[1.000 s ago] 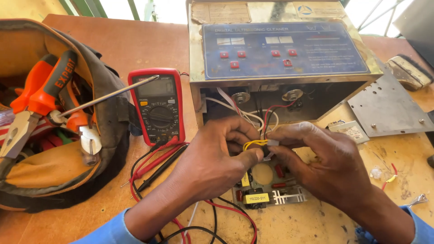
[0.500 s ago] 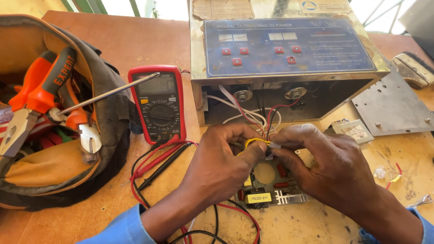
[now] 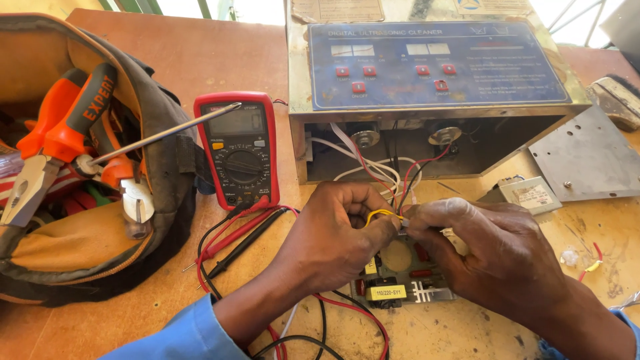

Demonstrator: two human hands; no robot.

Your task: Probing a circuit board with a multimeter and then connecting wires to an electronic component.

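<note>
- Left hand (image 3: 333,237) and right hand (image 3: 490,257): both pinch a yellow wire (image 3: 380,213) between fingertips, just above the circuit board (image 3: 400,277) on the worktop (image 3: 200,67).
- Good practice, by judgement: grip near the wire's end, keep neighbouring red and white leads clear.
- Multimeter (image 3: 240,150): nearby, left.

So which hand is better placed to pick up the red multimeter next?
Probably the left hand. It sits closer to the red multimeter, which lies to its left on the wooden table. The right hand is farther away. Both pinch the thin yellow wire.
</note>
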